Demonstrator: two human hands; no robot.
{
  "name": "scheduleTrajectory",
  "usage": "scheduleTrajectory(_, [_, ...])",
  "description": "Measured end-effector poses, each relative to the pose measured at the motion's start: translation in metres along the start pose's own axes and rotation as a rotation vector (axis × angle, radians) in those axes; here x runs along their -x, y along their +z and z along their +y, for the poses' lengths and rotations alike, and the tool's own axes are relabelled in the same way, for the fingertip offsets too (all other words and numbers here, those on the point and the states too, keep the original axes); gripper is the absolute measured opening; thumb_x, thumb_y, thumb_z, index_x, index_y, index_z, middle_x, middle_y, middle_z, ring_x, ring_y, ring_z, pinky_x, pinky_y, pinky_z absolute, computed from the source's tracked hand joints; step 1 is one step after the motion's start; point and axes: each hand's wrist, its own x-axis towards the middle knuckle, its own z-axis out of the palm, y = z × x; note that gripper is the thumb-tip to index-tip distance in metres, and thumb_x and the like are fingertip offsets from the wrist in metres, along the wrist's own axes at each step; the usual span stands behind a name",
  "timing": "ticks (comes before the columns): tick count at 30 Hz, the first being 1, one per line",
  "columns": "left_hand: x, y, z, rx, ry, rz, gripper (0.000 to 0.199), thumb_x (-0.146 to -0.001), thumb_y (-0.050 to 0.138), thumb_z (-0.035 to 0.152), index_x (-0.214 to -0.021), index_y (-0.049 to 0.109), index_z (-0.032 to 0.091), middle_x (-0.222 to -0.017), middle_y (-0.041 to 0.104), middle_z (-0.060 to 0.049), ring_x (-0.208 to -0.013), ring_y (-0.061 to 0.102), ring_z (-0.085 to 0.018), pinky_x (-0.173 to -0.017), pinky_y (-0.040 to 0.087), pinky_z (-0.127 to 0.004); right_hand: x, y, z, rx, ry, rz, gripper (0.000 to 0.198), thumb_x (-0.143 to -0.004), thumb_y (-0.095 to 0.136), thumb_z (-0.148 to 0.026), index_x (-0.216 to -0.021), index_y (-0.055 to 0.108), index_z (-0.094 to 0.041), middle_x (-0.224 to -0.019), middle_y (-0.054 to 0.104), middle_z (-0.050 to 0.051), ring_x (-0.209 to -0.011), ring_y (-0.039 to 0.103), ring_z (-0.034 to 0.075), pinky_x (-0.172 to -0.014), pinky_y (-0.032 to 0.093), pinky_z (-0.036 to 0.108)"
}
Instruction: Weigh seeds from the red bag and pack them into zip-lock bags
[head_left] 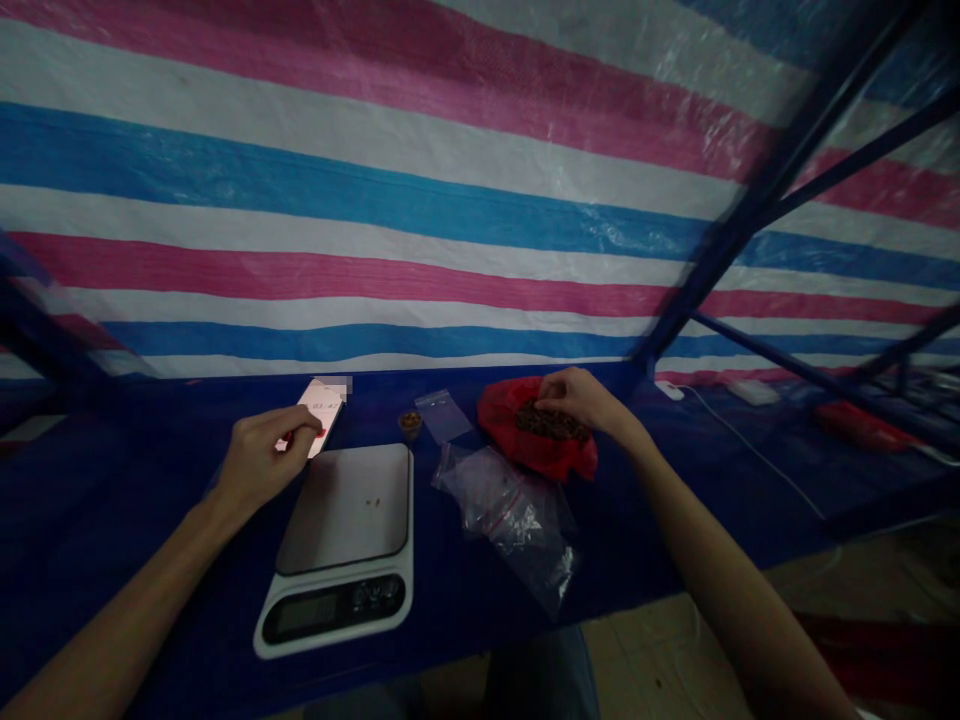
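My left hand (271,450) is over the lower part of a lit phone (327,397), its fingers curled and the fingertips at the screen. Whether anything is between them is hidden. My right hand (576,398) reaches into an open red plastic bag (501,408), fingers pinched together at the small brown granules (551,425) inside. Just below my left hand sits a white kitchen scale (352,510) with a few tiny bits on its plate; its display looks dark. A small cup (409,425) of brown bits stands behind the scale.
Clear zip bags (517,510) lie in front of the red bag, and one small zip bag (444,415) lies beside the cup. Blue metal frame bars (720,250) rise at the right. A white cable (757,450) crosses the blue tabletop (637,540). Striped sheeting (375,230) hangs behind.
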Motion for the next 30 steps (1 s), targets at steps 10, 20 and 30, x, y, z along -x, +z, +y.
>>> scheduleTrajectory(10, [0.006, 0.005, 0.003, -0.001, -0.044, -0.028, 0.022, -0.083, 0.052, 0.019, -0.072, 0.071, 0.021, -0.073, 0.074, 0.001, -0.064, 0.070, -0.015, -0.056, 0.051, -0.023, 0.024, 0.038, -0.052, 0.086, -0.331, -0.097, 0.009, -0.088, 0.068, -0.023, -0.087, 0.077, -0.022, -0.086, 0.076, 0.003, -0.077, 0.066, 0.016, -0.072, 0.043, 0.027])
scheduleTrajectory(20, [0.005, 0.004, 0.009, -0.096, -0.077, -0.044, 0.024, -0.084, 0.050, 0.022, -0.071, 0.071, 0.020, -0.075, 0.075, 0.004, -0.067, 0.071, -0.014, -0.063, 0.053, -0.021, 0.050, 0.058, -0.046, 0.281, -0.077, -0.172, 0.044, -0.097, 0.061, -0.037, -0.056, 0.066, -0.021, -0.065, 0.071, 0.007, -0.060, 0.063, 0.018, -0.060, 0.034, 0.031])
scheduleTrajectory(30, [0.000, 0.005, 0.013, -0.144, -0.110, 0.017, 0.026, -0.082, 0.051, 0.025, -0.067, 0.072, 0.019, -0.072, 0.076, 0.004, -0.062, 0.069, -0.013, -0.059, 0.052, -0.019, 0.037, 0.059, -0.037, -0.003, -0.137, -0.197, 0.029, -0.095, 0.059, -0.025, -0.069, 0.070, -0.021, -0.062, 0.070, 0.001, -0.059, 0.064, 0.015, -0.061, 0.040, 0.025])
